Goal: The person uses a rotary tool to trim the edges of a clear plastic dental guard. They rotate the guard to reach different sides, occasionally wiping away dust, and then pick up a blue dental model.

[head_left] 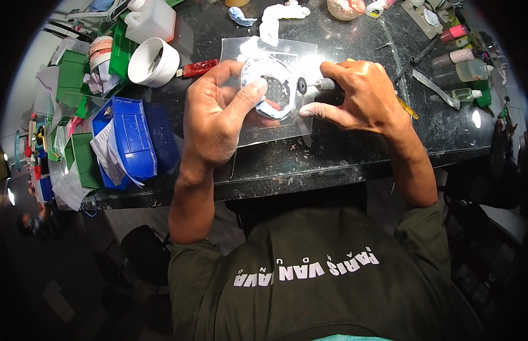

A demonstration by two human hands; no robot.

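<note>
My left hand [221,111] is closed on a clear plastic sheet [269,133] with a pale, ring-shaped form [281,112] in its middle. Its thumb presses on the ring's inner left side, while the fingers are partly seen through the sheet. A bit of red shows at the ring's lower edge. In my right hand [363,94] is a rotary handpiece [325,84], gripped between thumb and fingers. A small dark disc [301,86] on its tip stands at the ring's right side; whether it touches cannot be told. Strong glare washes out the ring's upper part.
Left stand a blue bin [130,142], green bins [73,85], a white cup [154,62] and a jug [150,20]. A red tool [197,69] lies beside my left hand. Small bottles [473,70] and a metal strip [435,88] lie right on the black bench [332,162].
</note>
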